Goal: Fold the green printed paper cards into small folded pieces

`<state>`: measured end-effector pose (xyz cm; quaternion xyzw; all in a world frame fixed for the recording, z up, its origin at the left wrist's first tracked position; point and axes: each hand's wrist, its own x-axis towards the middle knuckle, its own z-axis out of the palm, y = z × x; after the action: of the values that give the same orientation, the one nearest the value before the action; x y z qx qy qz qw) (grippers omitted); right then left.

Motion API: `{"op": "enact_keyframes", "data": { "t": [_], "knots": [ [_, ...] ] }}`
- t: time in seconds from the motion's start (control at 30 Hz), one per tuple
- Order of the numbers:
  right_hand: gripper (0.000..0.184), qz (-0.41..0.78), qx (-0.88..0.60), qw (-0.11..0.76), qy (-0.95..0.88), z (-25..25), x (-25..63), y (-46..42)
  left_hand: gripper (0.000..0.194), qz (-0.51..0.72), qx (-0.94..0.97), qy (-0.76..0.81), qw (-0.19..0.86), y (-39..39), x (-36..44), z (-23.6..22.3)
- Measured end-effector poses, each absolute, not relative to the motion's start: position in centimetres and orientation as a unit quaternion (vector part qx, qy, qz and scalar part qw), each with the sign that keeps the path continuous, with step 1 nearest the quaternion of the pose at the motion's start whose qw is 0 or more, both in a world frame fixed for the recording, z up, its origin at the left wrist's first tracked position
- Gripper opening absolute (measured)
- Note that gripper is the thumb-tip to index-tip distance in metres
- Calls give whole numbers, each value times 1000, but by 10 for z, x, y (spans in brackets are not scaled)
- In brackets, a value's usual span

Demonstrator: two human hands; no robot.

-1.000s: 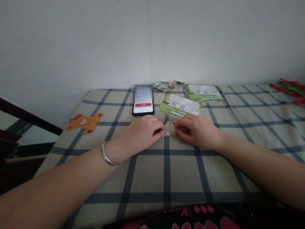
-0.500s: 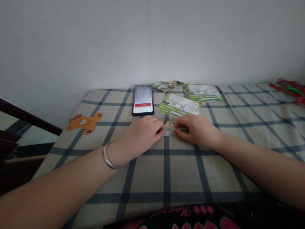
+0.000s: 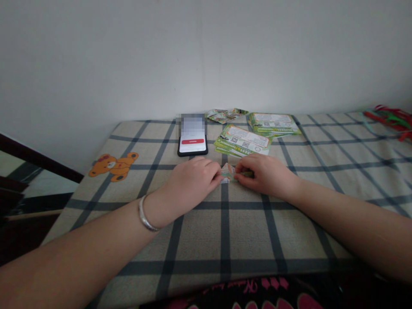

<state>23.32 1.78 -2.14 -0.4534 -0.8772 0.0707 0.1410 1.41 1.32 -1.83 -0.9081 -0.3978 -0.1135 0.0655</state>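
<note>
A small folded paper (image 3: pixel 228 172), printed in green, white and orange, is held low over the checked tablecloth between my two hands. My left hand (image 3: pixel 197 178), with a silver bangle at the wrist, pinches its left side. The right side is pinched by the fingers of my right hand (image 3: pixel 265 175), which hide part of the paper. Just beyond the hands lies a fanned stack of green-and-white printed leaflets (image 3: pixel 243 140). A phone (image 3: pixel 193 146) with a lit screen rests behind my left hand.
By the wall are several folded paper pieces (image 3: pixel 227 115) and a second leaflet stack (image 3: pixel 273 123). Red and green stringy items (image 3: pixel 391 120) lie at the far right. A bear picture (image 3: pixel 114 166) marks the left of the tablecloth (image 3: pixel 199 240). Dark wooden furniture (image 3: pixel 38 159) stands beyond the left edge.
Almost nothing differs. My left hand has shifted very slightly left, and both hands keep their pinch on the folded paper.
</note>
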Motion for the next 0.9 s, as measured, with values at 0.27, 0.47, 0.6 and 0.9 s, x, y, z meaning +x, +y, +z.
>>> {"op": "enact_keyframes", "data": {
  "t": [0.27,0.47,0.6,0.9],
  "knots": [
    [13,82,-453,146,-876,-23,235,19,21,-116,-922,-365,64,15,11,-19],
    [19,58,-443,142,-883,-23,237,18,18,-143,-937,-316,51,22,9,-20],
    [18,68,-445,145,-881,-24,237,18,15,-152,-942,-295,46,25,9,-22],
    [16,87,-458,134,-875,-22,237,21,17,-144,-944,-288,76,24,8,-23]
  ]
}}
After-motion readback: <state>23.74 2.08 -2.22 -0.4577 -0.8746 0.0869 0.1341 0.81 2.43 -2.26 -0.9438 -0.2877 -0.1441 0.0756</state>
